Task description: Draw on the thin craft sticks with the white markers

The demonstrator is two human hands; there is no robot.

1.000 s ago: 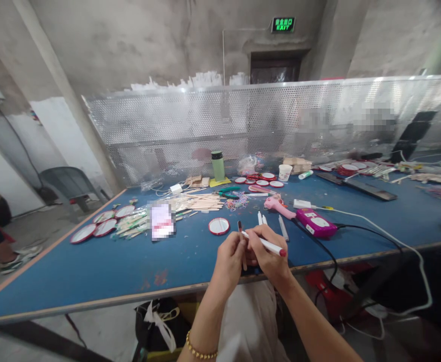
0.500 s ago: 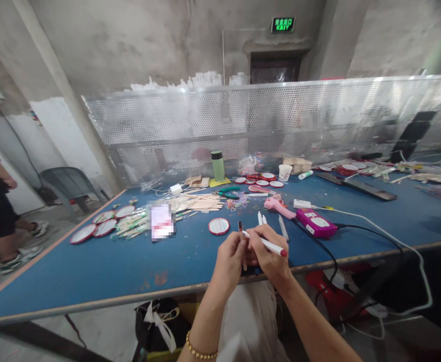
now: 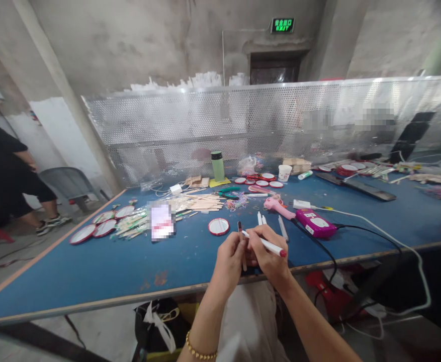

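marker [image 3: 275, 247], white and red-ended, is held by the right grip [image 3: 271, 261]; the left grip [image 3: 228, 256] pinches a dark-tipped stick [image 3: 240, 229].

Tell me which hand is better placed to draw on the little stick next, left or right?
Probably the right hand: it holds the white marker with the red end, and the other end points at the dark-tipped stick. The left hand is busy holding that stick.

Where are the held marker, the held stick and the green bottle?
Held marker [image 3: 271, 246], head view: on its white barrel.
Held stick [image 3: 240, 229], head view: on its upper part.
Green bottle [image 3: 217, 169], head view: middle of its body.
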